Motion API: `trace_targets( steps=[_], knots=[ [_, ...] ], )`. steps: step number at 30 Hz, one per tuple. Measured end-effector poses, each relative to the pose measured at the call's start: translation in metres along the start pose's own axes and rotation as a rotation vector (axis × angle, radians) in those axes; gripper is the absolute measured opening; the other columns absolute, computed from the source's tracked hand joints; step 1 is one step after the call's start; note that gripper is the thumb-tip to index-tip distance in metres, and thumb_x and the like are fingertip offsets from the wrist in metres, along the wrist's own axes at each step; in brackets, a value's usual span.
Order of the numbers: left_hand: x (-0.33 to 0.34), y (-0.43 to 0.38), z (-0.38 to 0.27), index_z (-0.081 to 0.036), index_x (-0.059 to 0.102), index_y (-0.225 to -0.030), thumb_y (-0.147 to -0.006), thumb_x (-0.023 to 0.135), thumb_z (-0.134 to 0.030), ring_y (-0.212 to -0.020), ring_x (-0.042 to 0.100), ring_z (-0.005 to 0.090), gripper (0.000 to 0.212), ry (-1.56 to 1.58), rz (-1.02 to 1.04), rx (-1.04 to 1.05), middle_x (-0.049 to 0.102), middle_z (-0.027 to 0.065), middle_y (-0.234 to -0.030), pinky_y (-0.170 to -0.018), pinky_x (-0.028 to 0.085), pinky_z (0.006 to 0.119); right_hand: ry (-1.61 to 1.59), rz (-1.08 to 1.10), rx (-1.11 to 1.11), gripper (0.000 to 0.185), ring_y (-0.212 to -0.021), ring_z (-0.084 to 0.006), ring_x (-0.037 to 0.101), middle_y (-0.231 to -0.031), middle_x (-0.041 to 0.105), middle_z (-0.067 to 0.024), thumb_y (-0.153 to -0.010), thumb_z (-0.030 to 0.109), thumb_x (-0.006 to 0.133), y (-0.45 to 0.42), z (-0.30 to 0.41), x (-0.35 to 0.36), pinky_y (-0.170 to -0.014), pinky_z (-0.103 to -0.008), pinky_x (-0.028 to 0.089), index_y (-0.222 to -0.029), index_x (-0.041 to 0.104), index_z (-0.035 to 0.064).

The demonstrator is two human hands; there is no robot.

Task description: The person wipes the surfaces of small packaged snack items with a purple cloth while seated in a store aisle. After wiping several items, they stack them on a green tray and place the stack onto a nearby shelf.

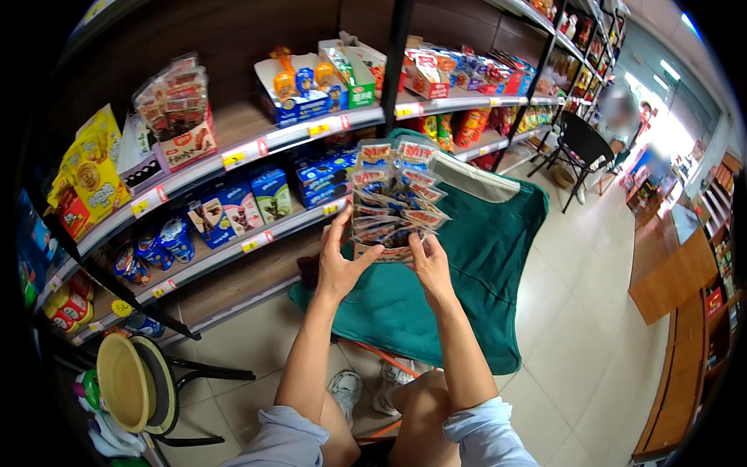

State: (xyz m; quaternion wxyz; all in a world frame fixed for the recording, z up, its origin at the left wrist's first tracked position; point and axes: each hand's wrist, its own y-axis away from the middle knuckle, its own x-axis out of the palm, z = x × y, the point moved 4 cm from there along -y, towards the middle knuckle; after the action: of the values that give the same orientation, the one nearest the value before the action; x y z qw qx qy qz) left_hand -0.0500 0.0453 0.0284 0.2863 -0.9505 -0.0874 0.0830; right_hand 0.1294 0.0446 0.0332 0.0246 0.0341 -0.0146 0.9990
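Note:
Between my two hands is an open cardboard display box of small snack packets (397, 201), standing in upright rows in clear and printed wrappers. My left hand (344, 257) grips the box's left side, its thumb on the front. At the lower right, my right hand (429, 260) holds the box's front corner, fingertips near the packets. The box is above a green fabric folding chair (467, 280) with an orange frame. To the left, a similar box of packets (181, 128) stands on the upper shelf, beside yellow snack bags (93, 175).
Shelves (233, 157) bear candy boxes (303, 87), blue biscuit boxes (324, 175) and snack cups (175, 239). A stool with a yellow basin (122, 382) stands at the lower left. A black chair (583, 146) and a seated person (618, 122) are farther back. Wooden counters (671, 350) line the right.

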Motion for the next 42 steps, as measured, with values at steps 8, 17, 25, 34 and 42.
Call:
trace_targets(
  steps=[8, 17, 25, 34, 42],
  knots=[
    [-0.119, -0.048, -0.050, -0.004, 0.038, -0.145, -0.075, 0.082, -0.014, -0.127, 0.048, 0.0251, 0.084, -0.220, -0.162, 0.117, 0.045, 0.0165, -0.141, -0.096, 0.048, 0.035, 0.099, 0.235, -0.272, 0.034, -0.074, -0.0086, 0.052, -0.081, 0.060, -0.0012, -0.099, 0.032, 0.055, -0.039, 0.055, 0.120, -0.068, -0.0277, 0.045, -0.119, 0.058, 0.0041],
    [-0.207, -0.158, -0.042, 0.002, 0.038, -0.144, -0.081, 0.077, -0.011, -0.106, 0.061, 0.0136, 0.075, -0.354, -0.339, 0.024, 0.064, 0.0124, -0.121, -0.090, 0.049, 0.027, 0.311, 0.374, -0.527, 0.078, -0.087, -0.0281, 0.068, -0.091, 0.068, -0.0205, -0.095, 0.061, 0.044, -0.135, 0.134, 0.237, -0.077, -0.0357, 0.052, -0.131, 0.039, -0.0079],
    [-0.218, -0.183, -0.026, -0.002, 0.034, -0.135, -0.083, 0.071, -0.013, -0.113, 0.057, 0.0401, 0.065, -0.530, -0.345, 0.245, 0.054, 0.0265, -0.124, -0.090, 0.048, 0.045, 0.585, 0.392, -0.589, 0.054, -0.085, -0.0269, 0.069, -0.086, 0.072, -0.0134, -0.080, 0.044, 0.075, -0.176, 0.127, 0.266, -0.077, -0.0361, 0.051, -0.105, 0.061, -0.0025],
    [-0.224, -0.208, -0.046, -0.002, 0.065, -0.094, -0.079, 0.071, -0.009, -0.093, 0.065, 0.0308, 0.018, -1.175, -0.244, 0.176, 0.060, 0.0109, -0.106, -0.078, 0.054, 0.043, 0.557, 0.036, -0.619, 0.046, -0.085, -0.0315, 0.068, -0.088, 0.071, -0.0157, -0.076, 0.032, 0.080, -0.187, 0.122, 0.287, -0.078, -0.0412, 0.051, -0.108, 0.063, 0.0026],
    [-0.225, -0.217, -0.041, -0.004, 0.069, -0.086, -0.080, 0.064, -0.005, -0.079, 0.071, 0.0286, 0.008, -1.626, -0.154, 0.203, 0.066, 0.0127, -0.096, -0.061, 0.059, 0.037, 0.680, -0.041, -0.686, 0.035, -0.088, -0.0330, 0.067, -0.096, 0.069, -0.0163, -0.079, 0.025, 0.077, -0.188, 0.114, 0.307, -0.075, -0.0431, 0.052, -0.103, 0.064, 0.0030]
  ],
)
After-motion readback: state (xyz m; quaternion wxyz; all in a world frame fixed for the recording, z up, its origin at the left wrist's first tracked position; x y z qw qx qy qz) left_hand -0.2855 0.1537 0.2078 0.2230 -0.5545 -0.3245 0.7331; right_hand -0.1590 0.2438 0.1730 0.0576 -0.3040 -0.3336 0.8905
